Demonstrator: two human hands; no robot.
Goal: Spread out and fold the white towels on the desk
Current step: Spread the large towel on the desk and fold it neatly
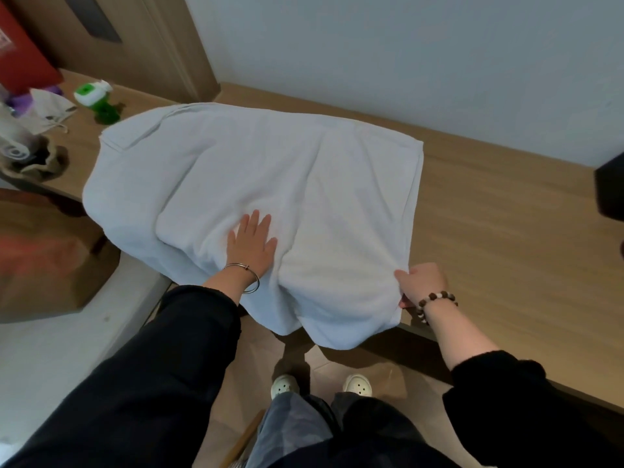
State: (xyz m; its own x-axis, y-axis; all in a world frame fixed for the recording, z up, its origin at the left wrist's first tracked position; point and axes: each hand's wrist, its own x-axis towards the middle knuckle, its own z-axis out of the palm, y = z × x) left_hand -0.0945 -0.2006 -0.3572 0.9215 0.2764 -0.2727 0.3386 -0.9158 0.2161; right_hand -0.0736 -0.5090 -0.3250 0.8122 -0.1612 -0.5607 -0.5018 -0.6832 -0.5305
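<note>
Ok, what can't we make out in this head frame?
All head view.
- Right hand fingers: tucked under the towel edge it pinches.
- Desk under the towel: covered; one towel or several, cannot tell.
- Clutter beside the green bottle: blurred, far left.
- Dark object: cut off by the right edge.

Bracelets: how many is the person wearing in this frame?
2. A thin metal bangle on the left wrist, a beaded bracelet on the right wrist. The dark sleeves may hide others.
</note>
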